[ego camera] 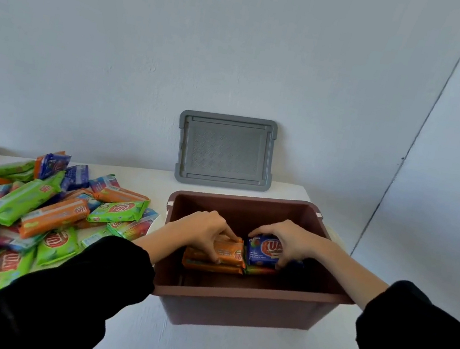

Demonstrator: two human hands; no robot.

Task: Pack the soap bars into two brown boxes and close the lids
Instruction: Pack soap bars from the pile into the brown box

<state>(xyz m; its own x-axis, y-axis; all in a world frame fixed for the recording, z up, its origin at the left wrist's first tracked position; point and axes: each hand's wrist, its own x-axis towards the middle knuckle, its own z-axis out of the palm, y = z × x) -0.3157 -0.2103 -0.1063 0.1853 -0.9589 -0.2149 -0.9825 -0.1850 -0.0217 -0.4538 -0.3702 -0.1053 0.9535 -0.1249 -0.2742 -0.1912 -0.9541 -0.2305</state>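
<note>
Soap bars (33, 214) lie heaped on the white table (194, 345) — beside the brown box (248, 296), where the left hand (206, 233) grips an orange bar (229, 253) and the right hand (287, 240) a blue bar (263, 251).

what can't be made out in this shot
Head view:
- Brown box floor, front part: hidden by its near wall.
- Bars beneath the orange soap bar and blue soap bar: covered by those, the left hand and right hand.
- Soap pile: cut off at left edge, blurred.
</note>
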